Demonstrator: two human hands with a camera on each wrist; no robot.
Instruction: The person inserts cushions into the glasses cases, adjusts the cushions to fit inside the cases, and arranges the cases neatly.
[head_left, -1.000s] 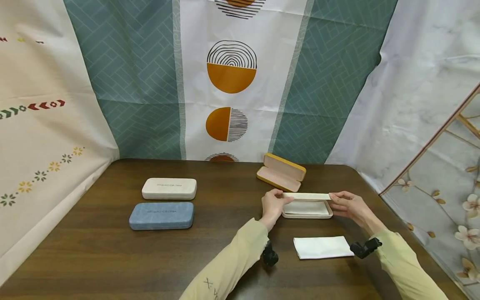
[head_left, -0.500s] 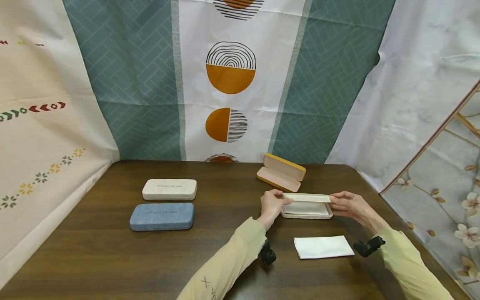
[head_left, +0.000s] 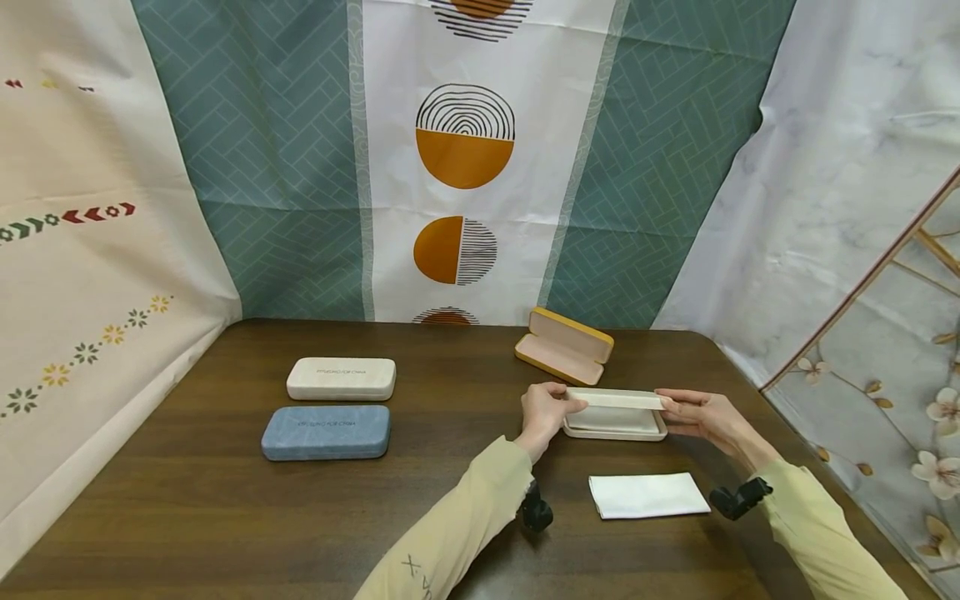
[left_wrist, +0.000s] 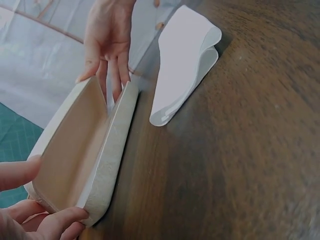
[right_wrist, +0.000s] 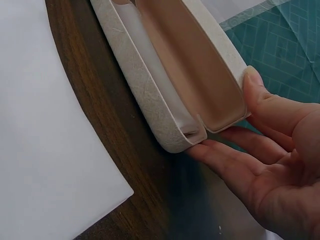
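Observation:
Both hands hold a cream glasses case (head_left: 613, 433) with its lid (head_left: 615, 399) part-way up, at the right of the table. At its left end, my left hand (head_left: 543, 413) lays its thumb on the lid's edge, and its fingers touch the base's corner in the left wrist view. My right hand (head_left: 708, 422) grips the other end, thumb (right_wrist: 260, 90) on the lid's edge and fingers by the base's end. Inside the base lies a white cloth (right_wrist: 155, 70); the lining (left_wrist: 75, 145) is beige. A folded white cloth (head_left: 648, 496) lies in front of the case.
Behind the held case stands an opened yellow glasses case (head_left: 564, 346). Over on the left, a closed cream glasses case (head_left: 341, 379) lies behind a closed blue one (head_left: 326, 433). Curtains hang along the back and sides of the brown table (head_left: 225, 525).
The lid of the held case has tipped slightly forward and down. Both hands stay at its ends, and the right fingers have shifted a little. The other cases and the folded cloth stay put.

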